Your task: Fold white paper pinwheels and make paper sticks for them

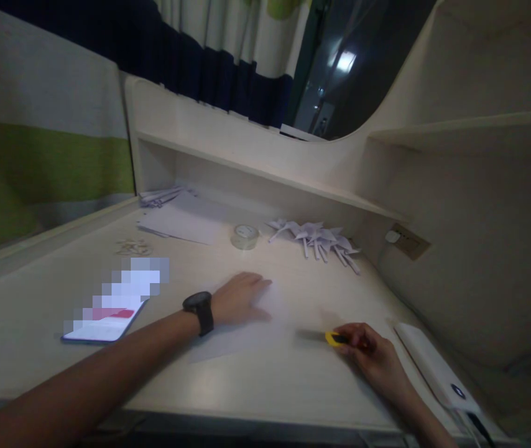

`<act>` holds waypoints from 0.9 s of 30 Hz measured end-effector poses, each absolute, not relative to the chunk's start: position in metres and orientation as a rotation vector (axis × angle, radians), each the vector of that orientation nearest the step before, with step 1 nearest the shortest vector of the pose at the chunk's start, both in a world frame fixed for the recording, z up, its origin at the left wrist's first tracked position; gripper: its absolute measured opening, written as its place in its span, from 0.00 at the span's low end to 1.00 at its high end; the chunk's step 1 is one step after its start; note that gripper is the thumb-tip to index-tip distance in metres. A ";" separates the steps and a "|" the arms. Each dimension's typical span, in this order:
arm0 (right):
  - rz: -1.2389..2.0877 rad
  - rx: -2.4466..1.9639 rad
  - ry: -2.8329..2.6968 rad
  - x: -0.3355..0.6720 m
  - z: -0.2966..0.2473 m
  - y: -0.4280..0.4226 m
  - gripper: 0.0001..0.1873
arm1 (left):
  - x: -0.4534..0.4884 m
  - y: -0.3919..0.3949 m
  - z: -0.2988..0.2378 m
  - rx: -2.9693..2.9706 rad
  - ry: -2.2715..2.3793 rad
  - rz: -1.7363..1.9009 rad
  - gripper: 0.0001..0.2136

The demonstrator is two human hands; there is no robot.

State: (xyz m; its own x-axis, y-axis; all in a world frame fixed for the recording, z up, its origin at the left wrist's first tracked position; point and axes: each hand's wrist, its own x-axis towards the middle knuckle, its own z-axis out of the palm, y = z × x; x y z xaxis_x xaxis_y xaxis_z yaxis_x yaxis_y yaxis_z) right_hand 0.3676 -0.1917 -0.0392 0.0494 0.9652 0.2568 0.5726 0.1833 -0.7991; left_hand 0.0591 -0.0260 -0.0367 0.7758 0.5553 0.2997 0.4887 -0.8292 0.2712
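Observation:
My left hand (240, 297) lies flat, fingers stretched out, on a white sheet of paper (265, 326) in the middle of the desk; a black watch (200, 311) sits on that wrist. My right hand (370, 354) is closed around a small yellow-handled tool (333, 338), its tip resting on the desk just right of the sheet. What kind of tool it is I cannot make out.
A phone (107, 323) lies at the left. At the back are a tape roll (245, 236), a stack of paper (181, 221) and several folded paper pinwheels (319, 239). A white power bank (436, 367) lies at the right edge. A shelf (270, 174) overhangs the rear.

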 end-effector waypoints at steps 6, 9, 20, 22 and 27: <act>0.489 -1.619 -1.529 0.395 -0.041 -0.168 0.14 | 0.049 -0.039 -0.020 2.722 1.014 0.542 0.41; 0.409 -1.652 -1.549 0.401 -0.045 -0.163 0.13 | 0.045 -0.059 -0.020 2.722 1.047 0.388 0.46; 0.060 -1.681 -1.669 0.370 -0.024 -0.158 0.14 | 0.044 -0.086 -0.038 2.854 0.939 0.435 0.30; 0.160 -1.648 -1.709 0.349 -0.015 -0.146 0.13 | 0.047 -0.090 -0.037 2.900 0.904 0.454 0.27; 0.450 -1.558 -1.809 0.305 -0.009 -0.088 0.11 | 0.056 -0.099 -0.046 2.979 0.877 0.434 0.19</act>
